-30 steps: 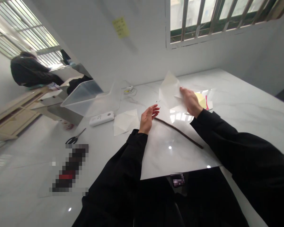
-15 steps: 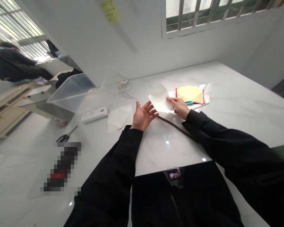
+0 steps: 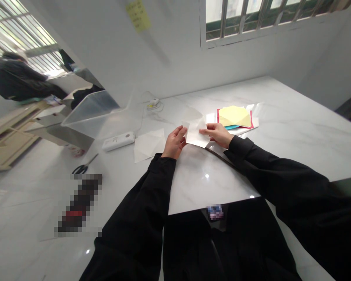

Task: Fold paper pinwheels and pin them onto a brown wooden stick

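A white sheet of paper (image 3: 195, 134) is held up between both hands, above the marble-patterned table (image 3: 204, 195). My left hand (image 3: 174, 142) pinches its left edge, thumb on top. My right hand (image 3: 218, 134) grips the right side, with the fingertips lying over the paper's face. Beneath the sheet a thin brown strip (image 3: 219, 155) runs toward my right sleeve, partly hidden. Left of my left hand lies another creased white paper (image 3: 148, 145). Beyond my right hand rests a pile of coloured paper with a yellow sheet (image 3: 234, 116) on top.
A white box-shaped device (image 3: 118, 141), scissors (image 3: 83, 168) and a pixelated dark object (image 3: 78, 205) lie on the left. A clear plastic bin (image 3: 90, 111) stands farther back, near a small cabled item (image 3: 154, 103). A person (image 3: 17, 78) in dark clothes is at the far left.
My left hand has closed from open, spread fingers onto the paper's left edge. The sheet has come lower and flatter, and my right hand has shifted its hold slightly.
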Tool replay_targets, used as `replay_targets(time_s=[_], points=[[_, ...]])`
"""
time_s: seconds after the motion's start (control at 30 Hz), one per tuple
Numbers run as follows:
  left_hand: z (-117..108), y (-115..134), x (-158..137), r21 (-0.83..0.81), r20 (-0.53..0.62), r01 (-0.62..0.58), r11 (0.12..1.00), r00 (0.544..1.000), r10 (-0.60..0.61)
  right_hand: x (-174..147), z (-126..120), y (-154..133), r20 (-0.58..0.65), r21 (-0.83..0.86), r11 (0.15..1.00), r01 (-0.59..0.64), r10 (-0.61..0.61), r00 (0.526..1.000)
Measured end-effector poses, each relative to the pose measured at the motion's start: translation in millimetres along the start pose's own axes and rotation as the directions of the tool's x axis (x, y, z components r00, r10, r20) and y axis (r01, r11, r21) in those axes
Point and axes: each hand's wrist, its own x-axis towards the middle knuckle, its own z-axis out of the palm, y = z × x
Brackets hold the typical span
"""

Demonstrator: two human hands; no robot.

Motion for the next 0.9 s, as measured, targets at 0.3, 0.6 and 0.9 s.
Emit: replay_targets(time_s=[0.3,0.6,0.9], points=[[3.3,-7.3,1.9,0.030,0.011,-0.049,0.998,0.999,0.049,-5.5,5.7,-5.2,-0.009,-0.104,0.992,0.067,-0.068,0.998],[-2.5,-13.1,4.1,0.099,-0.022,-0.049,0.994,0.998,0.052,-3.3,7.1,-3.0,0.025,-0.101,0.990,0.097,-0.095,0.995],[-4.3,-13.5,3.6,0.126,-0.057,-0.035,0.991,0.997,0.043,0.3,5.8,2.1,0.067,-0.093,0.991,0.100,-0.094,0.993]])
